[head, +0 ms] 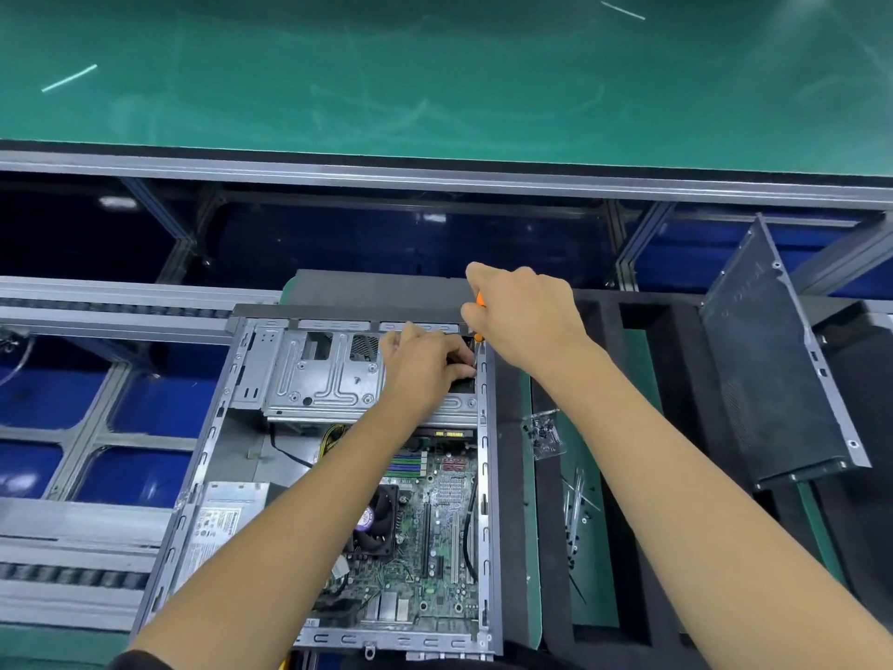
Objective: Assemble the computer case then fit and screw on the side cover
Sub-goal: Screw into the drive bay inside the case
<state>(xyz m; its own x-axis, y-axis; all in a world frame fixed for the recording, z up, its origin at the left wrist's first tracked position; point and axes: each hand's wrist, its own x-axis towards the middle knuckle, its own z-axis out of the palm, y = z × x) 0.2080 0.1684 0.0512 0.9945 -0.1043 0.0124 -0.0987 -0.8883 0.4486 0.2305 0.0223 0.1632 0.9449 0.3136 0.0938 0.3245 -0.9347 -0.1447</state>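
Note:
An open grey computer case (220, 418) lies flat in front of me, showing its motherboard (435, 539), CPU fan (377, 522), power supply (222, 519) and a metal drive cage (319, 374). My right hand (524, 314) grips an orange-handled screwdriver (479, 302), held upright with its tip at the case's far right corner. My left hand (425, 362) rests on the drive cage beside it, fingers curled onto a dark part near the screwdriver's tip; what it holds is hidden. The dark side cover (768, 369) leans upright at the right.
A small bag of screws (543, 435) and several cable ties (577, 515) lie on the green mat right of the case. Black foam blocks (676, 379) surround the mat. A roller conveyor (72, 311) runs on the left; a green belt (435, 70) crosses the far side.

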